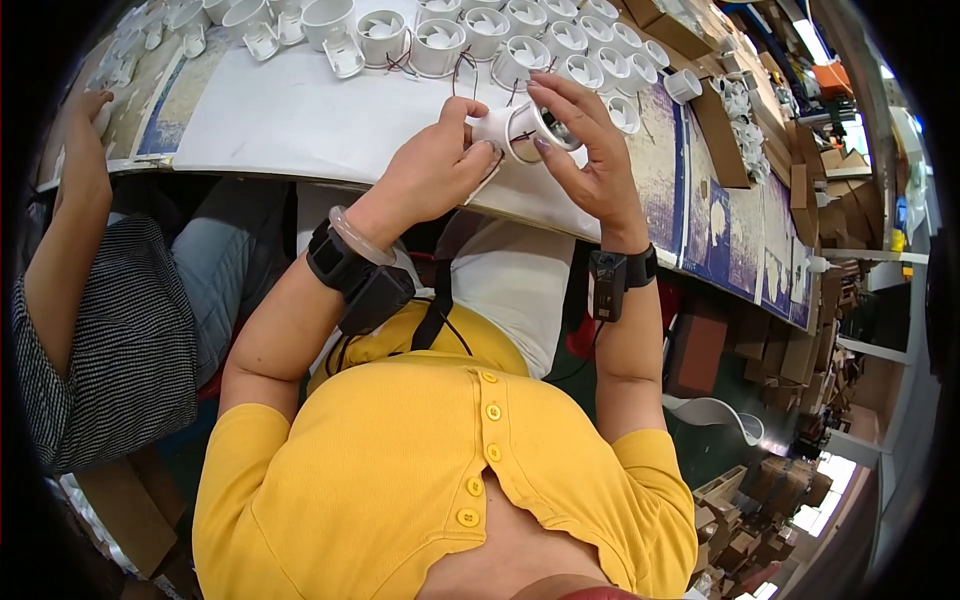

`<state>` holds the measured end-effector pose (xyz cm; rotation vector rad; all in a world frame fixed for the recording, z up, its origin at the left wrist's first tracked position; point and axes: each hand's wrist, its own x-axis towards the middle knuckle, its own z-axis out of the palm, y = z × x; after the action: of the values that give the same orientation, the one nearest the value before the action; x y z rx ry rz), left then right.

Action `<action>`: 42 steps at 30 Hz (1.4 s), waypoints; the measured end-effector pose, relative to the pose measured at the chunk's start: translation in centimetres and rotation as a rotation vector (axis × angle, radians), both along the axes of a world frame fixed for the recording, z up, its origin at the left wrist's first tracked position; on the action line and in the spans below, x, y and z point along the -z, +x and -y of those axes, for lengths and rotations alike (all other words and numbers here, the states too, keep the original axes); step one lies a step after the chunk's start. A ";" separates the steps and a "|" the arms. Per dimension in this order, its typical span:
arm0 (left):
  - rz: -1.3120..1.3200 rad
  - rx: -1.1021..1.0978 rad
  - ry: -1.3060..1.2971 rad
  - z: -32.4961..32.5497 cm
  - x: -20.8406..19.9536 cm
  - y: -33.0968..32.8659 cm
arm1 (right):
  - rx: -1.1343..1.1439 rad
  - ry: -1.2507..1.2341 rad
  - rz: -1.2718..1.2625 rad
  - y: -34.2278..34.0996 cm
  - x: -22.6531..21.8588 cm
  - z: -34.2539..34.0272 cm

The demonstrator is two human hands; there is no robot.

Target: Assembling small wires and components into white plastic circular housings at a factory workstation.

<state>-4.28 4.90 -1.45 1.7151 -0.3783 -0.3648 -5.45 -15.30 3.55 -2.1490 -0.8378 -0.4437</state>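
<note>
Just above the near table edge I hold a white round fan housing point(521, 132), tilted on its side with its opening toward the right. A dark or metallic part shows inside that opening, and thin dark red wires run by it. My left hand point(432, 165) is closed on the housing's left part, thumb and fingers pinching it. Around the open right end curve the fingers and thumb of my right hand point(590, 150), closed on the rim. Behind my hands stand several similar white fan housings point(439, 36) with blades inside, some trailing wires.
White paper point(290, 125) covers the middle of the worn table point(660, 215). Farther right stands a cardboard box point(722, 135) near a heap of white parts point(745, 130). On the left, another person's arm point(85, 190) reaches to white pieces. Stacked cartons point(790, 355) fill the right side.
</note>
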 end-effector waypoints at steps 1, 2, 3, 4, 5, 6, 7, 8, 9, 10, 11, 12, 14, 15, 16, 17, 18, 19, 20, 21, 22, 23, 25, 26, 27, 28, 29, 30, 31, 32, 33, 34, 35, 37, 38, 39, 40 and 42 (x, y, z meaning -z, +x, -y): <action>0.158 -0.071 0.076 -0.1 0.1 -0.2 | -0.002 0.001 -0.007 0.0 0.1 0.0; 0.317 -0.142 0.153 -0.2 0.0 -0.4 | -0.002 0.003 -0.008 0.1 0.2 0.0; 0.477 -0.213 0.231 -0.3 -0.1 -0.6 | 0.000 -0.003 0.002 0.2 0.2 -0.2; 0.478 -0.211 0.232 -0.3 -0.3 -0.9 | 0.003 -0.008 0.012 0.3 0.2 -0.3; 0.622 -0.270 0.243 -0.4 -0.5 -1.2 | 0.006 -0.013 0.022 0.4 0.2 -0.3; 0.766 -0.328 0.252 -0.4 -0.9 -1.5 | 0.008 -0.011 0.024 0.5 0.2 -0.3; 0.910 -0.389 0.261 -0.4 -1.1 -1.7 | 0.012 -0.011 0.020 0.6 0.2 -0.4; 0.911 -0.390 0.264 -0.3 -1.1 -1.7 | 0.016 -0.012 0.016 0.7 0.1 -0.5; 0.860 -0.377 0.286 -0.1 -1.0 -1.8 | 0.020 -0.013 0.013 0.7 0.1 -0.6; 0.808 -0.365 0.307 0.1 -0.9 -1.8 | 0.018 -0.011 0.014 0.8 0.2 -0.6; 0.757 -0.352 0.328 0.2 -0.8 -1.8 | 0.018 -0.035 0.025 0.8 0.1 -0.6; 0.759 -0.353 0.329 0.2 -0.7 -1.8 | 0.020 -0.058 0.036 0.9 0.1 -0.5; 0.721 -0.358 0.318 0.3 -0.5 -1.8 | 0.023 -0.082 0.050 1.0 0.0 -0.5; 0.701 -0.361 0.312 0.3 -0.5 -1.7 | 0.012 -0.088 0.045 1.1 -0.1 -0.6; 0.703 -0.360 0.311 0.4 -0.6 -1.7 | 0.001 -0.095 0.040 1.2 -0.2 -0.6; 0.698 -0.354 0.323 0.3 -0.6 -1.7 | -0.011 -0.102 0.035 1.3 -0.3 -0.7; 0.692 -0.348 0.334 0.3 -0.6 -1.7 | -0.011 -0.102 0.037 1.3 -0.3 -0.7; 0.685 -0.342 0.346 0.3 -0.7 -1.7 | -0.004 -0.104 0.028 1.3 -0.2 -0.7; 0.686 -0.344 0.346 0.2 -0.8 -1.7 | 0.004 -0.105 0.019 1.2 0.0 -0.7; 0.708 -0.326 0.357 0.2 -1.0 -1.8 | 0.011 -0.107 0.010 1.2 0.0 -0.7; 0.729 -0.306 0.367 0.1 -1.2 -1.9 | 0.012 -0.108 0.011 1.2 0.0 -0.7; 0.750 -0.286 0.377 0.1 -1.4 -1.9 | -0.011 -0.082 -0.016 1.3 0.0 -0.6; 0.775 -0.262 0.383 0.0 -1.4 -1.9 | -0.056 -0.031 -0.070 1.4 0.0 -0.5; 0.799 -0.238 0.389 -0.1 -1.4 -1.8 | -0.054 -0.032 -0.070 1.5 0.0 -0.5; 0.823 -0.215 0.396 -0.2 -1.4 -1.7 | -0.084 -0.050 -0.079 1.6 0.0 -0.5; 0.824 -0.214 0.394 -0.3 -1.5 -1.6 | -0.113 -0.070 -0.088 1.6 -0.1 -0.4; 0.846 -0.198 0.401 -0.4 -1.5 -1.5 | -0.142 -0.089 -0.098 1.7 -0.1 -0.4; 0.868 -0.182 0.407 -0.4 -1.6 -1.4 | -0.140 -0.091 -0.098 1.8 -0.1 -0.3; 0.890 -0.166 0.414 -0.4 -1.6 -1.4 | -0.144 -0.102 -0.097 1.8 0.0 -0.2; 0.890 -0.166 0.413 -0.5 -1.7 -1.4 | -0.149 -0.111 -0.095 1.9 0.1 -0.1; 0.884 -0.155 0.408 -0.5 -1.8 -1.5 | -0.153 -0.122 -0.093 2.0 0.2 0.0; 0.877 -0.145 0.403 -0.5 -1.8 -1.5 | -0.153 -0.123 -0.093 2.0 0.2 0.0; 0.871 -0.135 0.398 -0.5 -1.8 -1.6 | -0.157 -0.156 -0.090 2.0 0.3 0.1; 0.803 -0.105 0.372 -0.7 -1.8 -1.7 | -0.169 -0.222 -0.081 2.1 0.3 0.1; 0.736 -0.075 0.347 -0.9 -1.7 -1.7 | -0.173 -0.226 -0.081 2.1 0.3 0.1; 0.669 -0.045 0.323 -1.0 -1.7 -1.7 | -0.164 -0.237 -0.078 2.0 0.3 0.0; 0.668 -0.050 0.321 -1.1 -1.6 -1.7 | -0.155 -0.248 -0.074 1.9 0.4 0.0; 0.693 -0.009 0.315 -1.4 -1.5 -1.5 | -0.147 -0.261 -0.071 1.6 0.6 -0.1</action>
<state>-5.82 6.30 0.02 2.1258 -0.8473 0.2084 -3.83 -15.18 2.91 -2.3042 -1.0527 -0.1894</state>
